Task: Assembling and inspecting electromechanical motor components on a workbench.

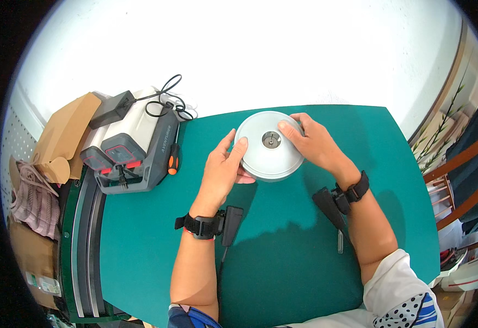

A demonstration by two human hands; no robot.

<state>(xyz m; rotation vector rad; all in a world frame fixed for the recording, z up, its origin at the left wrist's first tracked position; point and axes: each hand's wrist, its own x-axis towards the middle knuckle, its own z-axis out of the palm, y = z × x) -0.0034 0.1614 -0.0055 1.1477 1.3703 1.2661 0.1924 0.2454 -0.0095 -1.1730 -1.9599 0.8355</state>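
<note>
Over the far middle of the green tabletop point(271, 240) I hold a round, light-grey housing point(269, 164) with stepped rings. A small metal recess with a pin in it sits at the centre of its upper face. My left hand point(221, 168) grips its left side, thumb on the rim and fingers partly underneath. On the upper right, my right hand point(316, 143) presses its thumb near the recess, while its fingers curl round the far edge. The housing's underside is hidden.
Left of my hands, an orange-and-black screwdriver point(174, 159) lies beside a grey-and-white power-tool case point(157, 158). On the case rests a black adapter point(113, 110) with a coiled cable point(165, 92). An open cardboard box point(66, 134) stands farther left. A wooden chair point(466, 147) is at the right.
</note>
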